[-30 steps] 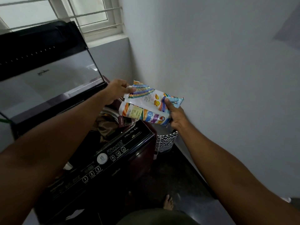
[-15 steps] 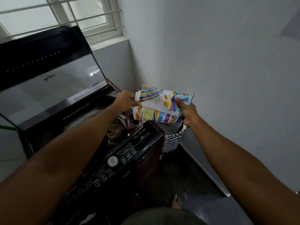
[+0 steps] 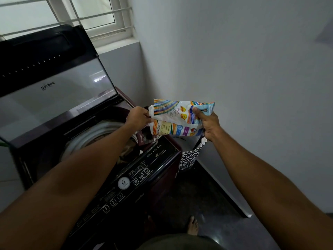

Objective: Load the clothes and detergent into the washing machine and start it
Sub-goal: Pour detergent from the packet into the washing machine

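A colourful detergent packet [image 3: 177, 118] is held sideways over the right front corner of the top-load washing machine [image 3: 126, 177]. My left hand [image 3: 137, 117] pinches the packet's left end. My right hand [image 3: 207, 123] grips its right end, thumb on the front. The machine's lid [image 3: 54, 87] stands raised. Clothes [image 3: 128, 151] lie inside the white-rimmed drum, partly hidden by my left forearm. A small dark open compartment [image 3: 145, 138] shows just below the packet.
A black-and-white zigzag laundry basket [image 3: 189, 157] stands on the dark floor between the machine and the right wall [image 3: 252, 87]. The control panel [image 3: 124, 183] with round dial and buttons faces me. My bare foot [image 3: 192, 226] is below. A barred window [image 3: 81, 17] is behind.
The view has tilted so the machine and packet sit lower in frame. Both hands keep their hold on the packet, which stays over the machine's right front corner.
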